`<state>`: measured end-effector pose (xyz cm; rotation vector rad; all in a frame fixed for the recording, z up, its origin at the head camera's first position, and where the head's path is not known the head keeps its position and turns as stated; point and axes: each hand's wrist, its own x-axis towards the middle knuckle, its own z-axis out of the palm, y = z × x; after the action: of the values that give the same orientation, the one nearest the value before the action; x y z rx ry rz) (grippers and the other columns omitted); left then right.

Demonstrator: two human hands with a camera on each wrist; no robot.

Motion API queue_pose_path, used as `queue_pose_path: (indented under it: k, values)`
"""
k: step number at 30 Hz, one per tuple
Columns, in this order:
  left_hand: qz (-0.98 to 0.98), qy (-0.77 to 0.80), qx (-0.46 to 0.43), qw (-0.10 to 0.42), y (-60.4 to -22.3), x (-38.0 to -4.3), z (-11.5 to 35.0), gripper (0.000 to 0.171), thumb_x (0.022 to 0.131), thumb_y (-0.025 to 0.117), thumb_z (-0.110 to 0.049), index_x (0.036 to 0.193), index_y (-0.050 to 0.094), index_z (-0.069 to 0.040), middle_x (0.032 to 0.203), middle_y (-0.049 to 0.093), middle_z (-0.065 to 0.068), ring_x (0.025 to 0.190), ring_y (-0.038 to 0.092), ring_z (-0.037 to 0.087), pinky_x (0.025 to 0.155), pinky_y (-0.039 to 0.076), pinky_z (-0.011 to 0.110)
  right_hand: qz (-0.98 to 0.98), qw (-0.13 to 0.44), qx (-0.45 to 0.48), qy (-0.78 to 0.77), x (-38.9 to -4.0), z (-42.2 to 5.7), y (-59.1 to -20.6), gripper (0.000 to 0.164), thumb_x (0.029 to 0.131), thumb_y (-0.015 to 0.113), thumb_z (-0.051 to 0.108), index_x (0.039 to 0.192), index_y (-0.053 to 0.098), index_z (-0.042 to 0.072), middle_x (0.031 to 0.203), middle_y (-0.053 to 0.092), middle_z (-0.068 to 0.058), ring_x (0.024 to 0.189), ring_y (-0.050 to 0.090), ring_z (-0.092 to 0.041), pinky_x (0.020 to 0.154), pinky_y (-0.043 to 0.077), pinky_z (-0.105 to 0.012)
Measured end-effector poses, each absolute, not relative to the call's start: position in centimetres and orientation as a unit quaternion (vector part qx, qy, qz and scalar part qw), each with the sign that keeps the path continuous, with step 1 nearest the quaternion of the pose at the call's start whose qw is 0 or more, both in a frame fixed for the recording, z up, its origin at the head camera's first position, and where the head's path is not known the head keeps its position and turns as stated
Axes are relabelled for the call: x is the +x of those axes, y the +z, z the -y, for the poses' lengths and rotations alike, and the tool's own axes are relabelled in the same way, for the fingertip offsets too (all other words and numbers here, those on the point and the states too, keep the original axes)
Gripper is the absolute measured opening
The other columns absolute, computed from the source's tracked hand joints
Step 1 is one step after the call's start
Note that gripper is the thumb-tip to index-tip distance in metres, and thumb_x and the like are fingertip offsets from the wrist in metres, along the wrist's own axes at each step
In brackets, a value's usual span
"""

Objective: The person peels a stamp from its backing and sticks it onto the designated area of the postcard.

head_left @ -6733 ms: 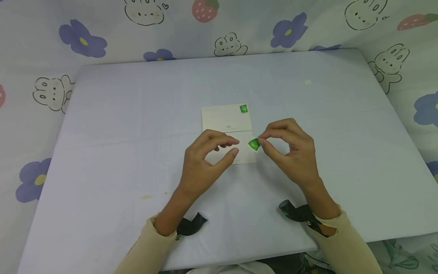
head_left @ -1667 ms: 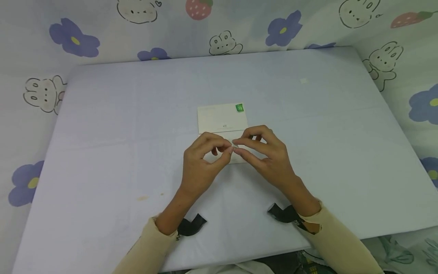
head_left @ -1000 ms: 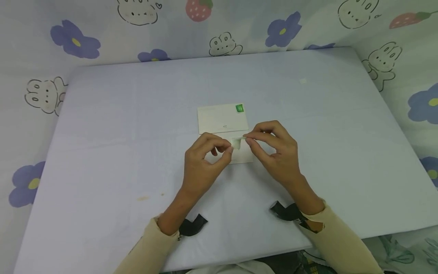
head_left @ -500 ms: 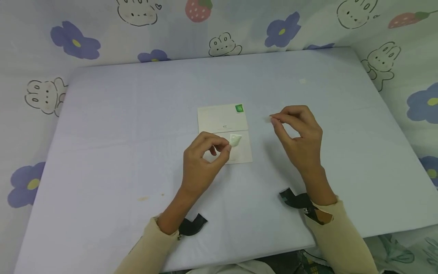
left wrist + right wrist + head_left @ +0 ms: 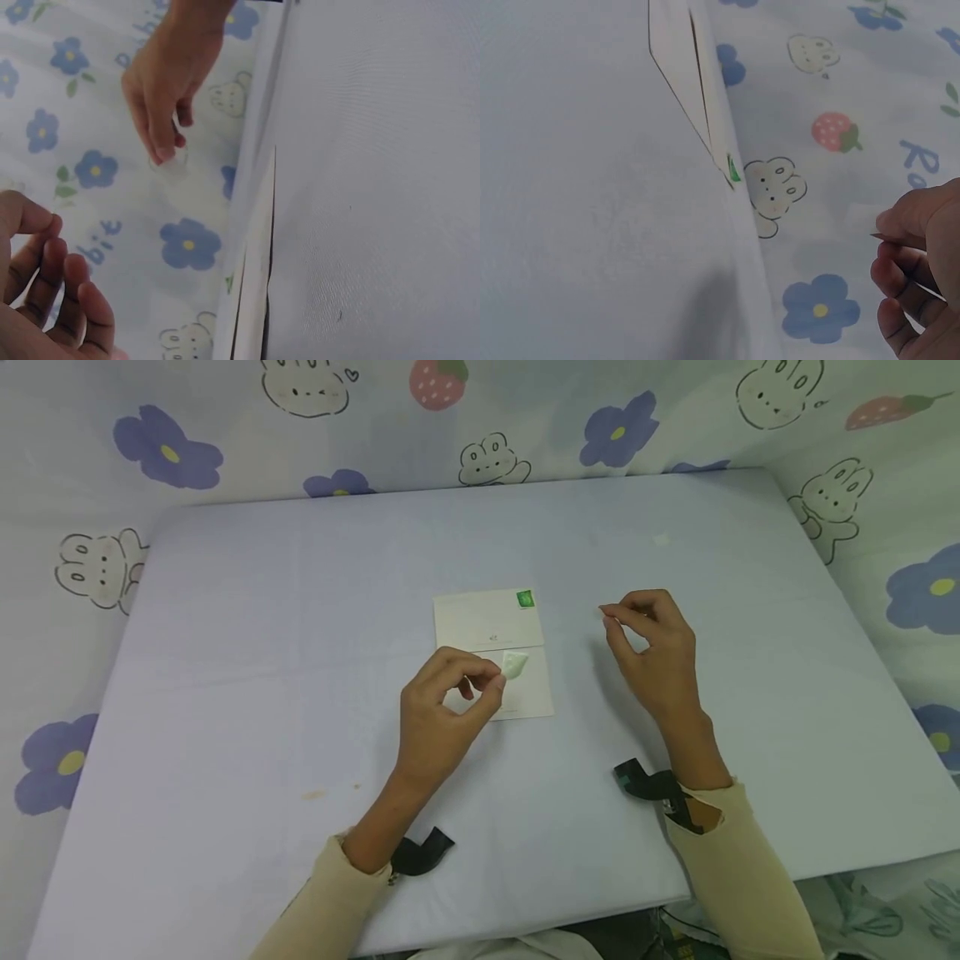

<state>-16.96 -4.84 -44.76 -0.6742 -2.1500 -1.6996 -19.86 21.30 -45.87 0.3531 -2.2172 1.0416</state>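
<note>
In the head view, my left hand [image 5: 446,718] pinches a stamp sticker [image 5: 514,665] by its edge, with the pale back showing upward. It is over the nearer of two cream paper rectangles, a card or envelope [image 5: 529,697]. The farther cream card or envelope [image 5: 480,617] carries a green stamp [image 5: 525,599] in its upper right corner. Off to the right, thumb and index finger of my right hand [image 5: 660,656] meet in a pinch. A thin pale scrap of backing paper [image 5: 861,217] shows at those fingertips in the right wrist view.
A white cloth [image 5: 300,610] covers the table, and a patterned curtain [image 5: 405,435] hangs behind. A small pale square [image 5: 661,538] lies at the far right. Black wrist cameras [image 5: 423,853] are strapped to both wrists.
Both hands worked together at the sticker; a pale strip came away from it in my right hand, which moved right and away. My left hand has kept the sticker, nearly still.
</note>
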Motion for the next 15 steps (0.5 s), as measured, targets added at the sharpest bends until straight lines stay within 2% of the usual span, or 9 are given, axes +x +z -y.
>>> queue_pose_path:
  k: [6, 15]
  values:
    - [0.753, -0.593, -0.236, 0.158, -44.66, -16.96, 4.81, 0.006, 0.089, 0.071, -0.003, 0.094, 0.074, -0.005, 0.093, 0.064, 0.0, 0.083, 0.06, 0.013, 0.068, 0.048, 0.029, 0.848, 0.326, 0.117, 0.401, -19.73, -21.59, -45.73, 0.014, 0.087, 0.07, -0.009, 0.097, 0.077, -0.004, 0.101, 0.062, -0.017, 0.091, 0.059, -0.027, 0.083, 0.042, -0.021]
    - [0.757, -0.589, -0.234, 0.161, -44.54, -16.99, 4.96, 0.005, 0.089, 0.071, -0.003, 0.093, 0.074, -0.005, 0.093, 0.064, 0.0, 0.083, 0.06, 0.012, 0.068, 0.048, 0.028, 0.851, 0.341, 0.115, 0.383, -19.91, -21.53, -45.64, 0.011, 0.087, 0.074, -0.003, 0.097, 0.079, -0.002, 0.099, 0.063, -0.017, 0.091, 0.06, -0.029, 0.079, 0.039, -0.025]
